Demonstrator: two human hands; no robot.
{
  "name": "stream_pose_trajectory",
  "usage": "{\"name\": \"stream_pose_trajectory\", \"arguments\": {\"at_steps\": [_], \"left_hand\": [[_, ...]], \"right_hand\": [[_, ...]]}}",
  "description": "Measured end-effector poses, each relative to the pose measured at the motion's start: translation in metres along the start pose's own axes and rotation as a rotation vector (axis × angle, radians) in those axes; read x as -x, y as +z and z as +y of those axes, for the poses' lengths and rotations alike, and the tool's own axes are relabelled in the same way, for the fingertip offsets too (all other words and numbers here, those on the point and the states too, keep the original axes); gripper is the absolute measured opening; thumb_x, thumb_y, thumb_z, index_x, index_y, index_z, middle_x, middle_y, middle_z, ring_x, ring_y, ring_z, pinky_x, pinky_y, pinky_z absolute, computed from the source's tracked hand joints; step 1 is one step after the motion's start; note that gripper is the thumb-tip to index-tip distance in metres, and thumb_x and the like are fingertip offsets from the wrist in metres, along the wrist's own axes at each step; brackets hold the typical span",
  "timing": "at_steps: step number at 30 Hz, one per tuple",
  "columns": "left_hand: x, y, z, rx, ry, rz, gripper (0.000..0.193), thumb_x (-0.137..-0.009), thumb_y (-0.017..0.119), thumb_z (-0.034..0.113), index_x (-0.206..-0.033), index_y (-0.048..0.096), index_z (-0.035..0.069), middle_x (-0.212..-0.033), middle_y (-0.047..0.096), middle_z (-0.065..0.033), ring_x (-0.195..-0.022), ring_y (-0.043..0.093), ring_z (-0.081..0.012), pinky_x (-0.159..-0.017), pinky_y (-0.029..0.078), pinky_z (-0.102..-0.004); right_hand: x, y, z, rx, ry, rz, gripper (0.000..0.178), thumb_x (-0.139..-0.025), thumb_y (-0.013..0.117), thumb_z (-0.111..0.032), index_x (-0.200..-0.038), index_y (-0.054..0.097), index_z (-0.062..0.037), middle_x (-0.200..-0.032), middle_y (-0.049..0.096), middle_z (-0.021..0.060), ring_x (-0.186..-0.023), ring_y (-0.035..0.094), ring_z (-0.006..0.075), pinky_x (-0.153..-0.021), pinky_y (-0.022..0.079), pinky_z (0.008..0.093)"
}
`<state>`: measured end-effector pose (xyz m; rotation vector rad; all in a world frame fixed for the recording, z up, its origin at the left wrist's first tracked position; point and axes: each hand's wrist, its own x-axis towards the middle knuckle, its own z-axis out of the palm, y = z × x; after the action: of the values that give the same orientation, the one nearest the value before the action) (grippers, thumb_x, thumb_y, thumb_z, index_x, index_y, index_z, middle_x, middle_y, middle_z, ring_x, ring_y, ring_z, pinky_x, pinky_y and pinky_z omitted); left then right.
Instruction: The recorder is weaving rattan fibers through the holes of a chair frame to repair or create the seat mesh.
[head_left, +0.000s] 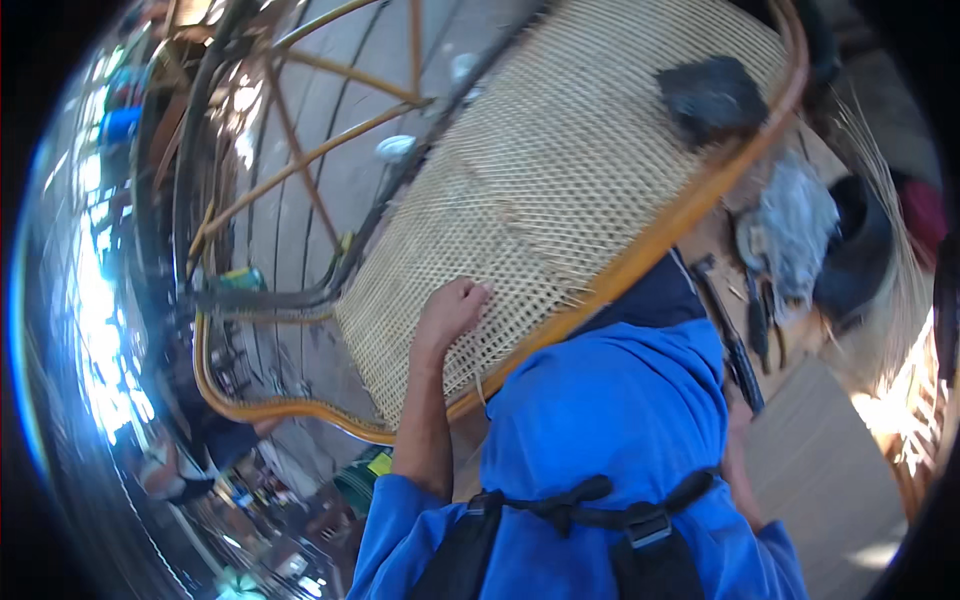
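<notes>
A woven cane panel [520, 190], set in a curved yellow-brown rattan frame [650, 240], lies tilted across my front. My left hand [455, 308] rests on the lower part of the weave, its fingers curled closed. Whatever is between them, if anything, is too small to make out. A loose cane strand [480, 388] sticks out at the frame's near edge. Low on my right side, my right hand [738, 418] is mostly hidden by my blue shirt. It is beside the lower end of a dark-handled tool [735, 345]; its fingers do not show clearly.
A dark, folded-looking piece [712, 98] lies on the panel's far right. More hand tools [765, 320] and a clear plastic bag [795, 225] are on the right, near long loose cane strands [900, 250]. At the left stands another rattan frame [300, 160]. A person [200, 440] sits lower left.
</notes>
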<state>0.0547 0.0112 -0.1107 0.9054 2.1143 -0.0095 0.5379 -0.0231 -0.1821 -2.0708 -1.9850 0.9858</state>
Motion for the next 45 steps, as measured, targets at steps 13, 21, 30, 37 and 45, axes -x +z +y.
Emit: {"name": "stream_pose_trajectory", "arguments": {"at_steps": [13,21,30,37,45], "left_hand": [[0.068,0.002,0.140,-0.111,1.007,0.509,0.027,-0.081,0.061,0.026,-0.099,0.059,0.006,-0.086,0.058,-0.0118,-0.084,0.060,-0.0290,-0.073,0.047,-0.0409],[0.005,-0.009,0.073,0.166,0.652,0.705,0.018,-0.078,0.065,0.018,-0.091,0.058,0.007,-0.060,0.047,-0.0016,-0.054,0.054,-0.0197,-0.048,0.041,-0.0341],[-0.067,-0.017,0.030,0.318,0.184,0.527,0.036,-0.078,0.070,0.029,-0.099,0.054,0.004,-0.090,0.057,-0.0103,-0.083,0.058,-0.0285,-0.070,0.047,-0.0395],[-0.096,-0.015,0.025,0.357,-0.042,0.376,0.023,-0.083,0.065,0.027,-0.086,0.061,0.005,-0.074,0.061,-0.0081,-0.065,0.061,-0.0203,-0.061,0.048,-0.0345],[-0.105,-0.021,0.021,0.518,-0.129,0.214,0.018,-0.086,0.061,0.021,-0.084,0.058,0.002,-0.059,0.055,-0.0044,-0.053,0.051,-0.0109,-0.052,0.042,-0.0284]], "right_hand": [[-0.127,-0.112,-0.262,0.050,-0.892,-0.173,0.018,-0.078,0.065,0.003,-0.095,0.060,-0.0025,-0.086,0.057,0.0112,-0.076,0.057,0.0243,-0.068,0.046,0.0296],[-0.162,0.003,-0.408,-1.391,0.299,-0.463,0.028,-0.098,0.047,-0.022,-0.120,0.049,-0.0039,-0.089,0.054,0.0025,-0.071,0.053,0.0164,-0.075,0.046,0.0311],[-0.259,0.037,-0.424,-1.508,-0.213,-0.699,0.040,-0.101,0.034,-0.039,-0.099,0.058,-0.0063,-0.053,0.024,-0.0057,-0.046,0.025,0.0072,-0.048,0.028,0.0261],[-0.266,0.101,-0.445,-1.371,-0.199,-0.654,0.041,-0.101,0.037,-0.039,-0.081,0.052,-0.0051,-0.050,0.018,-0.0066,-0.041,0.018,0.0073,-0.042,0.023,0.0263],[-0.270,0.118,-0.439,-1.371,-0.129,-0.674,0.038,-0.101,0.036,-0.036,-0.083,0.052,-0.0052,-0.050,0.018,-0.0065,-0.041,0.018,0.0072,-0.043,0.024,0.0255]]}}
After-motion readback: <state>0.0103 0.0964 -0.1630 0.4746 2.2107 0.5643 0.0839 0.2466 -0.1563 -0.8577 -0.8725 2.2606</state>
